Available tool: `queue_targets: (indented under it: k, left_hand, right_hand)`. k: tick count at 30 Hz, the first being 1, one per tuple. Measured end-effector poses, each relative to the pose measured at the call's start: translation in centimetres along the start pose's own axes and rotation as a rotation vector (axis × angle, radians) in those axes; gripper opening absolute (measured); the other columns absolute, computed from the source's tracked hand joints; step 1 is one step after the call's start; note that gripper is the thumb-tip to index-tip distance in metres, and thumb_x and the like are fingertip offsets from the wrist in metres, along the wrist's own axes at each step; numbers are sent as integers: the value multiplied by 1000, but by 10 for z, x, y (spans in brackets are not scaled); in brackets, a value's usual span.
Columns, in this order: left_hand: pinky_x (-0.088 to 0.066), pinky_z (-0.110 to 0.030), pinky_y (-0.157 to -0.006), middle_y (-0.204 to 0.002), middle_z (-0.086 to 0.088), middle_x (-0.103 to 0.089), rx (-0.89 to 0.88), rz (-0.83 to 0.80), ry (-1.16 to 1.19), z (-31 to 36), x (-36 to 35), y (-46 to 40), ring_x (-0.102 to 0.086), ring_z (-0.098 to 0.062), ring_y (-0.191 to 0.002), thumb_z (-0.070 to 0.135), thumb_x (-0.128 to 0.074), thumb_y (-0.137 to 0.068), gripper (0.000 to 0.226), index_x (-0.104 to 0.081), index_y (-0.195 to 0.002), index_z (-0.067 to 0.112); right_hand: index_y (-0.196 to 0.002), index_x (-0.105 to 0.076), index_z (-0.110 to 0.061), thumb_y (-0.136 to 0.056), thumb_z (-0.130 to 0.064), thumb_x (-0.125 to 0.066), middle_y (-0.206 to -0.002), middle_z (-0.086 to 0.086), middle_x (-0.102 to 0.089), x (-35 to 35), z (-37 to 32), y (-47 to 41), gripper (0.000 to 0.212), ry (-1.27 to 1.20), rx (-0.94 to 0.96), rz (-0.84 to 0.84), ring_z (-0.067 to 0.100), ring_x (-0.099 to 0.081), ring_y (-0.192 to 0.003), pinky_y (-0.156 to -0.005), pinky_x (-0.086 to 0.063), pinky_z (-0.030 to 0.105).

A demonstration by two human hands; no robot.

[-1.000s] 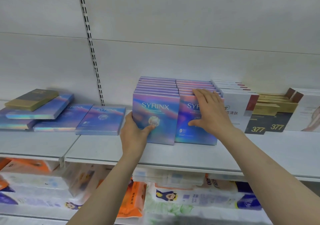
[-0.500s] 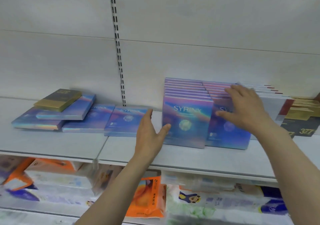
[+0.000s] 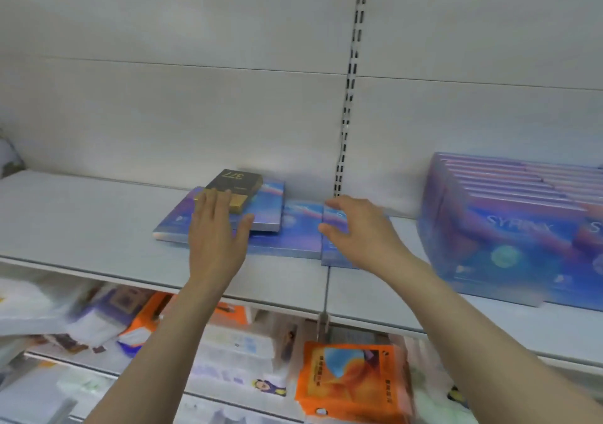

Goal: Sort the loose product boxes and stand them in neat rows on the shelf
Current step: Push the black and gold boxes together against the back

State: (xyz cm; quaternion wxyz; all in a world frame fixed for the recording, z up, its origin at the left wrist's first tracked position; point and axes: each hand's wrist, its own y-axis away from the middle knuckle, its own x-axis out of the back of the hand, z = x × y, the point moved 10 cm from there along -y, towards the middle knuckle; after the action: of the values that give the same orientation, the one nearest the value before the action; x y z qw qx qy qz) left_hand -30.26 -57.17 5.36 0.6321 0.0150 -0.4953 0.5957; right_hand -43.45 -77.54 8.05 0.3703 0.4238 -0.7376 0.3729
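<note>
Lower shelf [image 3: 98,371] nearest cam is motion-blurred; orange packs [image 3: 350,381] and white/pale packs there can't be read, print illegible; both forearms enter from bottom edge, elbows cut off; white shelf [image 3: 81,224] above that holds the task boxes; left hand [image 3: 217,237] is flat, fingers spread and extended, nothing gripped, palm down over the near-left part of the loose flat boxes [image 3: 287,228], fingertips reaching the gold edge of the dark 377 box [image 3: 236,184]; whether palm actually presses the box below can't tell; right hand [image 3: 357,229] is spread wide w/ curled fingers, not closed on anything, hovering over/at the rightmost flat box [image 3: 336,254], contact unclear, hand hides most of that box's face; loose boxes are thin, iridescent blue-purple, lying flat and overlapping in a messy pile mid-shelf just left of the slotted upright [image 3: 350,84], lettering smeared; 377 box lies on top of pile, dark w/ gold end, number upside down to cam; to the right, well apart from pile, standing SYRINX boxes [image 3: 496,234] are packed upright in rows front to back, right part cut off by frame edge, front faces blurred; white back panel [image 3: 179,104] behind all.
</note>
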Motion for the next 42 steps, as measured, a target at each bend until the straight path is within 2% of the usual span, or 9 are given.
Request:
queue_targets:
  k: [7, 11, 16, 22, 25, 28, 31, 38, 42]
  left_hand:
    - [-25, -58, -113, -156, -5, -33, -26, -178, -63, -52, -14, -17, -19, -33, -147, 65, -24, -89, 72, -42, -143, 19]
    - [-30, -56, -111, -149, -5, -45, -176, -215, 39, -30, -12, 3, -28, -28, -145, 60, -34, -91, 62, -55, -134, 21]
    - [-33, -41, -113, -145, 13, -47, -345, -275, 261, -7, -7, 30, -29, -7, -143, 53, -41, -96, 49, -52, -138, 28]
    - [-15, -40, -119, -161, -9, -18, 32, -244, 108, -59, -12, -8, -12, -25, -149, 56, -34, -96, 70, -23, -153, 16]
    - [-19, -43, -118, -150, -10, -41, 135, -305, 98, -69, -18, -17, -18, -29, -147, 57, -35, -96, 73, -22, -153, 12]
    - [-31, -46, -109, -114, -9, -66, 171, -300, 83, -66, -21, -28, -37, -33, -135, 60, -31, -95, 73, -30, -148, 11]
    - [-42, -45, -96, -110, -10, -68, 195, -296, 114, -59, -22, -33, -54, -32, -118, 62, -31, -94, 72, -37, -145, 11]
    - [-48, -37, -80, -87, 4, -60, 404, -155, 419, -64, 1, -37, -60, -24, -90, 52, -62, -87, 44, -52, -99, 11]
    - [-56, -42, -84, -108, -4, -64, 549, -384, 606, -70, -22, -26, -64, -23, -97, 39, -84, -69, 68, -52, -122, 9]
  right_hand:
    - [-142, -46, -17, -92, -44, -63, -141, 1, -54, -66, -56, -49, 60, -312, -181, -115, 17, -53, -126, -104, -43, 33]
    - [-146, -39, -16, -90, -49, -64, -145, 3, -50, -87, -53, -59, 70, -436, -344, -79, 21, -50, -131, -105, -43, 36]
    - [-120, -53, -19, -82, -49, -73, -115, -2, -66, -102, -33, -54, 53, -472, -475, -34, 18, -63, -105, -91, -53, 36]
    - [-94, -70, -8, -84, -25, -78, -89, 8, -76, -82, 12, -40, 22, -940, -646, 260, 25, -74, -84, -85, -59, 45]
    - [-97, -68, -9, -91, -26, -70, -96, 8, -76, -62, 21, -34, 18, -1129, -604, 474, 23, -73, -89, -84, -59, 40]
    - [-102, -64, -1, -95, -20, -64, -96, 14, -72, -76, 14, -39, 20, -1204, -636, 365, 25, -70, -78, -80, -57, 43]
    - [-116, -57, -1, -98, -18, -58, -93, 11, -71, -100, 0, -39, 25, -1255, -727, 199, 22, -72, -69, -63, -58, 38]
    - [-114, -62, -11, -99, -25, -57, -94, 5, -74, -108, 8, -17, 21, -1299, -797, 161, 23, -72, -82, -70, -58, 36]
    - [-108, -62, -11, -98, -25, -58, -97, 6, -75, -95, 17, 1, 17, -1295, -750, 206, 24, -73, -89, -80, -58, 40]
